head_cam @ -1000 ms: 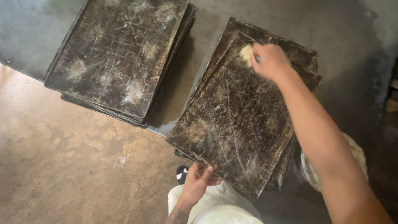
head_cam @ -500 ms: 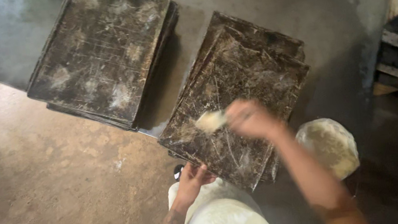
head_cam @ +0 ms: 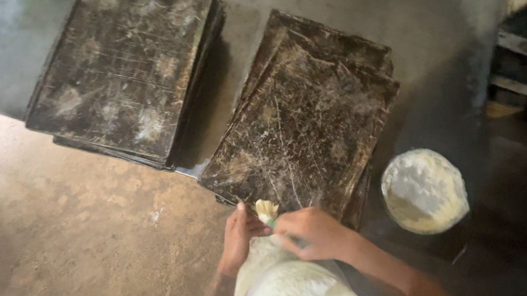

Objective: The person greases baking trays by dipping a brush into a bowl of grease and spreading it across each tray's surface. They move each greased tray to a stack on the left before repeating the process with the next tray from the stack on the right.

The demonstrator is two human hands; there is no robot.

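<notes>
Brush: a small pale-bristled brush (head_cam: 266, 210) sits at the near edge of the nearer stack of dark trays (head_cam: 304, 123); a second ago we had it out at the far right corner of that top tray, half a second ago at mid-tray, so it has travelled the whole length toward us.
Right hand: our right hand (head_cam: 314, 232) has its grip clenched round the brush handle, bristles pointing up and away.
Left hand: our left hand (head_cam: 237, 235) lies against the near edge of the tray, just beside the bristles, much where it was before; whether its grip is closed on the tray rim we cannot tell.
Meaning: we judge one full stroke across the top tray is finished and the brush is back at its starting edge.
Other stack: a second stack of trays (head_cam: 123, 71) lies far left, apart from the first.
Bowl: a round bowl of white powder (head_cam: 424, 190) stands right of the near stack.
Floor: bare concrete floor (head_cam: 56, 260) carries it all.
</notes>
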